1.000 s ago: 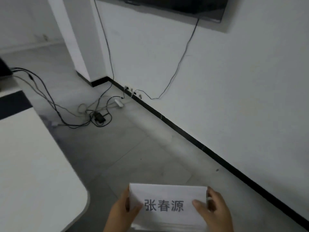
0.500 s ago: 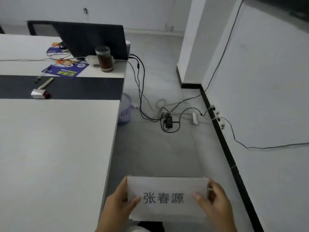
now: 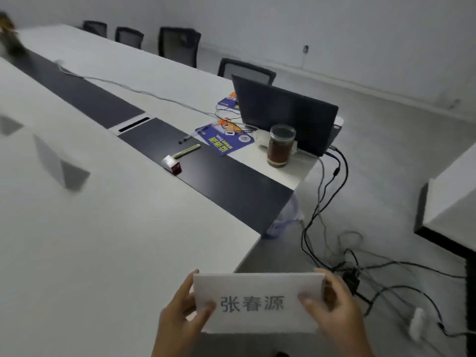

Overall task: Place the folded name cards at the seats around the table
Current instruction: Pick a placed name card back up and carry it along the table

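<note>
White name card (image 3: 257, 302) reads 张春源 | left hand (image 3: 180, 318), right hand (image 3: 334, 307) pinch its ends

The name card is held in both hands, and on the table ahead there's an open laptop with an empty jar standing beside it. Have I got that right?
Not quite. The jar is not empty: the head view shows brown liquid filling most of it. The rest holds: the left hand and right hand grip the name card, and the jar stands beside the open laptop on the table.

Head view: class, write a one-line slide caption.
Both hands hold a printed name card beside the white table.
</note>
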Available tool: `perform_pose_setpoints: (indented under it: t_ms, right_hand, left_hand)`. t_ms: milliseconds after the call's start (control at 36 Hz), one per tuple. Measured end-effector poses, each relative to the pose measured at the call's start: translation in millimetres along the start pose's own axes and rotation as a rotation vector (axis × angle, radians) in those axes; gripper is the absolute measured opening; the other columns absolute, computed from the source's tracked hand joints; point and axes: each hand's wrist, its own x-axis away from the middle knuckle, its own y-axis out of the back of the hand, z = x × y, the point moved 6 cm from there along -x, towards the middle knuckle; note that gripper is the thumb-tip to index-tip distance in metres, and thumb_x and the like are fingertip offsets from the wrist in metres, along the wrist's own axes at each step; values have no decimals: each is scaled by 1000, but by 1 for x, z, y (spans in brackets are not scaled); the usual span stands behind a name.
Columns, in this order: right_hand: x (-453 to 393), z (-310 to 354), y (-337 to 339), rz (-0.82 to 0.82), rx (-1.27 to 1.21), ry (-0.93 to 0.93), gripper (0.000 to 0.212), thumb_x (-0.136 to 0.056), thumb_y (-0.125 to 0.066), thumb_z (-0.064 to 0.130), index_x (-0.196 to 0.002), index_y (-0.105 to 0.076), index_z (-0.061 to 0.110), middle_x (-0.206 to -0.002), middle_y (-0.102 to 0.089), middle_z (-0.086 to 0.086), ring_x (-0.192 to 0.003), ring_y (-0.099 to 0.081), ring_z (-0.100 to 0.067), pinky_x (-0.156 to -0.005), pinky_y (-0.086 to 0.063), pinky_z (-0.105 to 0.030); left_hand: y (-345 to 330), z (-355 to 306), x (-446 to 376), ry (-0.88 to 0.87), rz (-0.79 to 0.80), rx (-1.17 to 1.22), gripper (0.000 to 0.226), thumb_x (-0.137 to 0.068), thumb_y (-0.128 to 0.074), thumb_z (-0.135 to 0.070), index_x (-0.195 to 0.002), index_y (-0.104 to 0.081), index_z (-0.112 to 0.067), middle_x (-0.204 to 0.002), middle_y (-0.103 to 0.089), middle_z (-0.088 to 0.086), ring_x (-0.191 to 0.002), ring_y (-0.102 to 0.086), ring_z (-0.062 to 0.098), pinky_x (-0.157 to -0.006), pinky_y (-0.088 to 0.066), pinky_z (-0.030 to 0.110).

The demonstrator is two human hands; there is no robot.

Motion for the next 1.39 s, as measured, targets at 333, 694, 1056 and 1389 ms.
perform_pose_setpoints:
  t_ms: [333, 694, 1056, 1389]
  right_hand:
    - [-132, 47, -121, 678, 2, 254, 47, -69, -73, 7, -92, -50, 40, -98, -54, 3, -85, -57, -17, -66, -52, -19]
    - [-171, 75, -235, 921, 18, 307, 45, -68, -74, 9, -89, -53, 43, -93, -54, -2, -74, -62, -16, -62, -50, -12]
    - [-202, 79, -250, 961, 154, 624, 80, -57, -45, 83, -96, -67, 17, -98, -71, 0, -104, -48, 3, -87, -36, -2]
    - [-287, 154, -217, 921, -131, 742, 63, -66, -54, 70, -115, -53, 29, -110, -51, 47, -108, -47, 17, -86, -39, -1]
  left_hand:
    - [28, -5, -9, 270, -623, 108, 64, -70, -69, 3, -126, -48, -18, -76, -67, -4, -65, -63, -3, -58, -44, -3]
    - [76, 23, -45, 342, -850, 145, 65, -70, -70, 2, -122, -51, -33, -54, -63, -34, -65, -60, -19, -62, -44, -3]
    - [77, -19, -56, 353, -1109, -175, 58, -77, -68, -21, -74, -46, -74, -88, -42, -61, -96, -51, 5, -80, -38, 3]
    - [24, -97, -120, 52, -1456, 44, 30, -69, -58, -39, -97, -56, -49, -92, -67, -32, -87, -56, -21, -79, -39, -4]
